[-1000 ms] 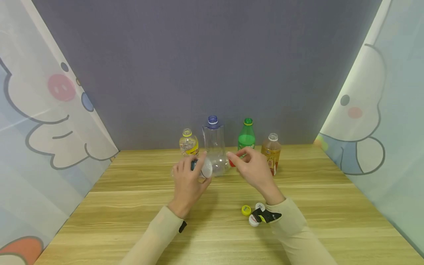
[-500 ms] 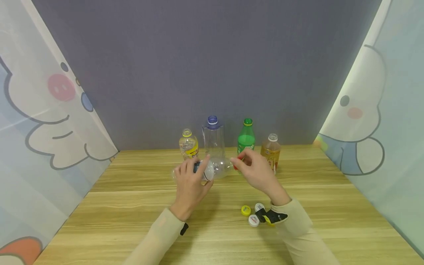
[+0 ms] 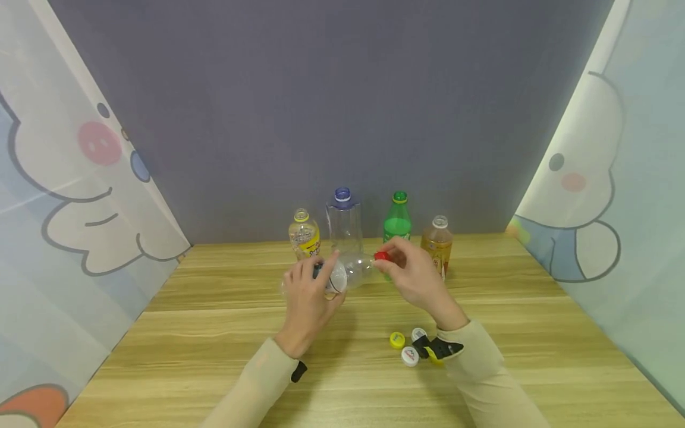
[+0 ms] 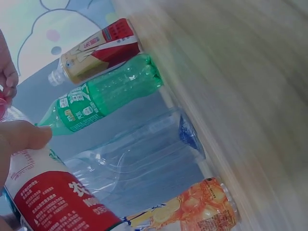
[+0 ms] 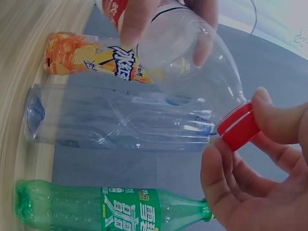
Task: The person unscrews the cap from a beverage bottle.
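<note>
My left hand grips a clear plastic bottle round its label, with the bottle tilted over so its neck points right. The label is red and white in the left wrist view. At the mouth sits a red cap. My right hand pinches this cap, thumb on one side and curled fingers on the other. Behind the hands stands a large clear bottle with a blue neck, and a green bottle is partly hidden by the right hand.
A yellow-labelled bottle stands at the left of the back row, an amber-labelled one at the right. These bottles have no caps. Near the right wrist lie a yellow cap and white caps. A grey panel rises behind.
My right hand has shifted slightly right, and the red cap shows more plainly between its fingers. The held bottle's neck has come into clearer view. My left hand has barely moved.
</note>
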A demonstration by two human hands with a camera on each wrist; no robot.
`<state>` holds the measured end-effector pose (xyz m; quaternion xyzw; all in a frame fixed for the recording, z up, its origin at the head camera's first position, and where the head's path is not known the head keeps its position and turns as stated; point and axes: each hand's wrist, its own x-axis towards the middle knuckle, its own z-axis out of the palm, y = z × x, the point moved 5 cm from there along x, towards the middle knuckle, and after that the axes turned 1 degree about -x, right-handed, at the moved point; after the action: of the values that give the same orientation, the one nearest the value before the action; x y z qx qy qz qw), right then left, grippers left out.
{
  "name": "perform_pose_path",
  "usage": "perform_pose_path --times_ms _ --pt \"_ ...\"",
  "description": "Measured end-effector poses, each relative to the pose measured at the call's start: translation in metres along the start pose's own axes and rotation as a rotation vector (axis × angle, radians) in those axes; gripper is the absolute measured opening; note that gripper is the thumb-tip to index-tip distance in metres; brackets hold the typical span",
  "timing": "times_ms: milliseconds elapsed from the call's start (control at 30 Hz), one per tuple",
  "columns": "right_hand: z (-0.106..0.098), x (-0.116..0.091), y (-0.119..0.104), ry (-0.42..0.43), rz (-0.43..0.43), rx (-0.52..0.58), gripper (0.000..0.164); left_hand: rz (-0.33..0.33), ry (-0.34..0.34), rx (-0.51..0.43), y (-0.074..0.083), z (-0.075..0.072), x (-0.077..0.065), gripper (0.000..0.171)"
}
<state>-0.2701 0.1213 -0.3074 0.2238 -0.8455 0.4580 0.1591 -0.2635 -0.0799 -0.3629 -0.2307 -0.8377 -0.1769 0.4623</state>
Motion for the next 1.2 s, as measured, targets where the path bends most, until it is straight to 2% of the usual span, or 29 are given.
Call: perform_pose_path --times_ms 300,567,733,833,1000,1200 --pt "-0.004 -0.001 -0.002 0.031 -0.020 0.013 0.022 -0.041 -0.080 -0.065 -0.001 0.002 0.000 0.086" --pt "-0.005 0.000 -0.004 0.010 -0.133 -0.003 0.026 -0.139 -0.214 -0.198 -0.007 0.000 0.004 0.081" --pt "-0.006 0.000 -0.006 -0.024 -0.180 -0.028 0.028 -0.167 -0.277 -0.235 -0.010 0.000 0.004 0.080" --pt "-0.006 0.000 -0.004 -0.042 -0.144 0.008 0.032 -0.159 -0.270 -0.223 -0.010 -0.001 0.004 0.080" --pt "-0.011 0.002 0.001 0.012 -0.034 0.063 0.042 -0.147 -0.252 -0.206 -0.009 -0.002 0.005 0.082" --pt "-0.014 0.000 0.004 0.045 0.109 -0.025 0.046 -0.130 -0.232 -0.194 -0.008 -0.004 0.005 0.083"
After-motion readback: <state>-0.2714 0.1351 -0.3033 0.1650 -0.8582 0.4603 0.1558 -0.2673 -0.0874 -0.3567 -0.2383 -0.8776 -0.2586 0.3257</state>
